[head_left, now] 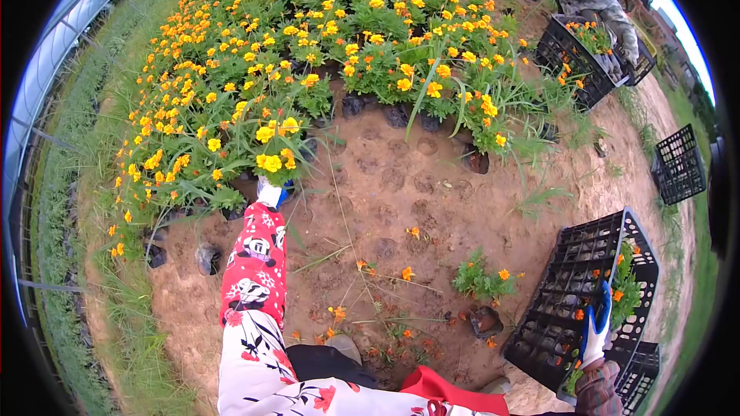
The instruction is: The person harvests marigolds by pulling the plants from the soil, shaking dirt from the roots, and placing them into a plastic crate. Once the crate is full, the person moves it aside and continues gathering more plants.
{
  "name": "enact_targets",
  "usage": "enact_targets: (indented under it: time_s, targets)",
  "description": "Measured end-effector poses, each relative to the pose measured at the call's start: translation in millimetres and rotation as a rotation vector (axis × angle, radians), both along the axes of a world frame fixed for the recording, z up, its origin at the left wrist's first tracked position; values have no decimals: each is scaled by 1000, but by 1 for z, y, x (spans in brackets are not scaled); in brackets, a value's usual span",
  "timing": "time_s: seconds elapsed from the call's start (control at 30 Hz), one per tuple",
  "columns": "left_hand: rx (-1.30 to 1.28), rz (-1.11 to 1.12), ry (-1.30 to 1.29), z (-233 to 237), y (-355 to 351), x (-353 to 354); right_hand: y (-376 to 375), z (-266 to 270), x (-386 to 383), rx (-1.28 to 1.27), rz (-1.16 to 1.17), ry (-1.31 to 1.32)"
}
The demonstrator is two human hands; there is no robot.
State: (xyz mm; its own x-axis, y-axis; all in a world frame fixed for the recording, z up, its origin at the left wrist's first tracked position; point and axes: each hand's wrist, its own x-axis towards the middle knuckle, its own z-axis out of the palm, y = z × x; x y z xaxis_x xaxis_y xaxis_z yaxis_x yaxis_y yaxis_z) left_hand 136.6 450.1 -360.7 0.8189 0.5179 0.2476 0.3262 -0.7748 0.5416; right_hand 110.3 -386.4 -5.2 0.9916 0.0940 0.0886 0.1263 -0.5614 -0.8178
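At the left edge of the bare soil (493, 208), yellow marigolds (269, 162) are met by the gloved left hand (270, 193); its fingers are hidden, so whether anything is pinched cannot be told. The gloved right hand (593, 335) is laid against a black crate (574, 262) at the soil's right edge, its grip also unclear. Stems could be snapped by pulled blooms, plants spilled if the crate is tipped, and the loose plant (478, 281) crushed by a misplaced shoe (343, 348).
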Motion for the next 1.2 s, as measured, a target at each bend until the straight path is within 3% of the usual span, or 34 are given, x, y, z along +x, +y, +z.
enact_targets:
  time_s: [0.03,0.1,0.17,0.23,0.27,0.33,0.37,0.47,0.53,0.6,0.63,0.7,0.77,0.83,0.87,0.9,0.97,1.03,1.1,1.17,1.2]
  targets:
    - [329,-16,162,1,5,-2,5,3,0,-17,0,-11]
    - [-34,49,484,-3,21,10,7,6,-2,-54,-43,7]
    - [317,30,538,-1,13,24,17,14,-2,-13,-56,37]
    - [121,268,543,100,-73,14,18,16,-2,-32,-55,25]
    - [121,159,413,120,-91,4,8,2,1,24,-78,-10]
    - [311,-215,-42,78,-80,-18,19,13,-1,-108,-63,-71]
    - [340,-354,599,129,-103,-23,23,18,-4,-137,-80,-94]
    - [219,-368,371,155,-133,-40,19,20,-9,-304,-92,-155]
    - [342,-402,466,144,-124,-40,14,16,-10,-295,-97,-171]
    - [112,-475,374,112,-88,-24,14,16,-10,-278,-85,-167]
    - [138,-477,375,128,-86,-15,15,18,-10,-254,-95,-169]
    - [-586,-718,287,154,-98,18,15,24,-11,-247,-103,-36]
    - [-114,-972,394,338,-321,7,13,25,-12,-259,-99,-2]
    - [-576,-1098,183,383,-399,20,7,34,-16,-242,-59,51]
    - [-552,-1101,226,407,-428,26,-2,30,-14,-205,-19,24]
    - [-527,-1100,270,427,-456,32,-13,28,-8,-113,18,-44]
    - [-719,-1132,251,450,-513,45,-50,50,9,-168,14,-294]
    - [-706,-1229,166,470,-564,57,-97,82,29,-303,-199,-765]
    - [-666,-1318,92,478,-606,70,-154,99,47,-282,-459,-769]
    - [-503,-1290,168,495,-648,79,-192,71,64,-532,-693,-694]
    - [-311,-1339,141,494,-662,93,-189,53,62,-653,-678,-466]
